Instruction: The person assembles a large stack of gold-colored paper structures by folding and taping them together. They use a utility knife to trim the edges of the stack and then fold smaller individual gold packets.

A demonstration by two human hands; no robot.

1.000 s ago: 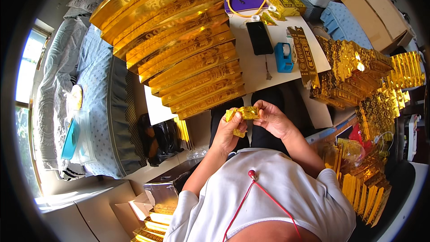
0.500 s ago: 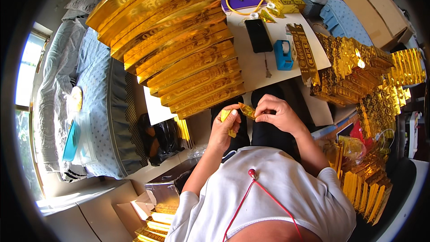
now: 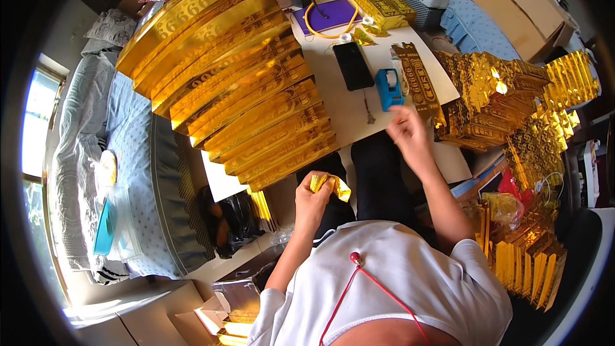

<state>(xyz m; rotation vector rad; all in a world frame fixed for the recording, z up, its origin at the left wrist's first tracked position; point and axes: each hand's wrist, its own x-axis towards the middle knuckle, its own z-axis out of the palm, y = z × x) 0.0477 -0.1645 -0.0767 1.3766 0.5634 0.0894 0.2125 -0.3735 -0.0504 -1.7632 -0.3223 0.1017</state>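
My left hand (image 3: pixel 312 202) is closed around a small folded piece of gold foil paper (image 3: pixel 338 188) above my lap, the thumb pressed on it. My right hand (image 3: pixel 409 133) is off the paper, over the near edge of the table. Its fingers are slightly blurred and look loosely apart, with nothing visible in them. Just beyond its fingertips stands a blue tape dispenser (image 3: pixel 389 90) with a roll of clear tape. To the dispenser's left lies a black phone (image 3: pixel 353 66) with a hanging charm, and to its right a flat gold patterned strip (image 3: pixel 419 83).
A tall row of folded gold foil pieces (image 3: pixel 237 83) fills the table's left side. More gold stacks (image 3: pixel 496 93) stand at the right. Toward the back are a purple notebook (image 3: pixel 330 16), a yellow cable and a gold patterned box (image 3: pixel 382 4). A bed (image 3: pixel 138 166) is at far left.
My right hand has let go of the gold paper and moved forward and right toward the tape dispenser. My left hand keeps the paper, slightly lower. The whole view has shifted a little.
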